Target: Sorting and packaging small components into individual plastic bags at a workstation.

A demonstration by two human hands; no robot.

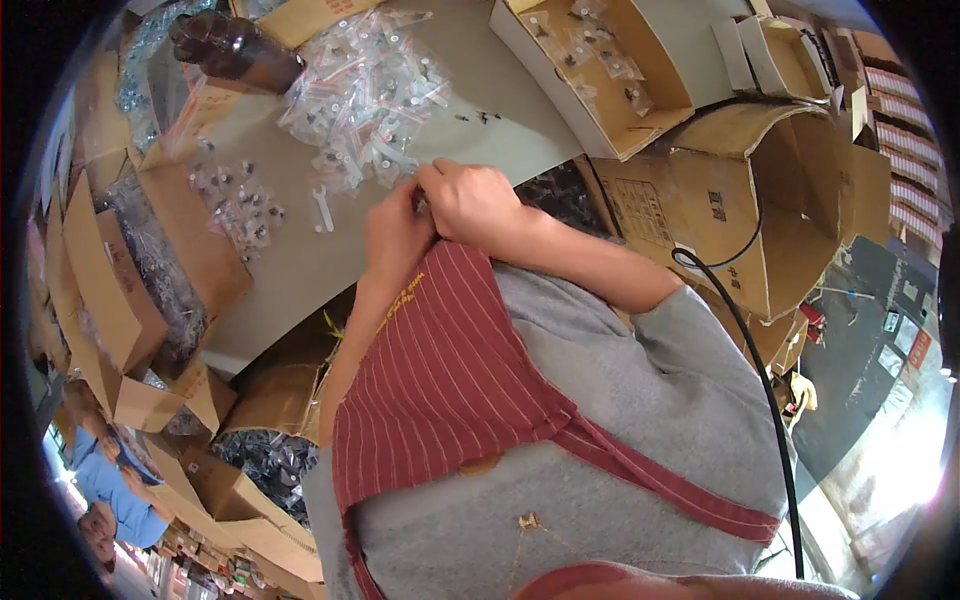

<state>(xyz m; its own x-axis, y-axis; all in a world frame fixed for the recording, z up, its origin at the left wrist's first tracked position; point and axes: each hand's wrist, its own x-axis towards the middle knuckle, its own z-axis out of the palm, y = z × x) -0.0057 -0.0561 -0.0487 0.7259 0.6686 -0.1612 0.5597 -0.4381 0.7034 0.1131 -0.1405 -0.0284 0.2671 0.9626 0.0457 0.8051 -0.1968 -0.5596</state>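
My left hand (393, 232) and my right hand (472, 200) meet at the table's near edge, just above my striped red apron (440, 370). The fingers of both are closed together. A small dark bit shows between them, too covered to name. Right beyond my fingers lies a large heap of small clear zip bags (365, 90) with little metal parts inside. Left of my hands a small open-end wrench (322, 208) rests on the table. Farther right are a few loose dark screw-like parts (480, 117).
A smaller group of bagged parts (238, 205) lies at the left beside cardboard flaps. A dark bottle (235, 50) stands at the far left. An open carton (665, 105) holding bags is at the far right, above a large box (690, 190). A black cable (760, 370) hangs at right.
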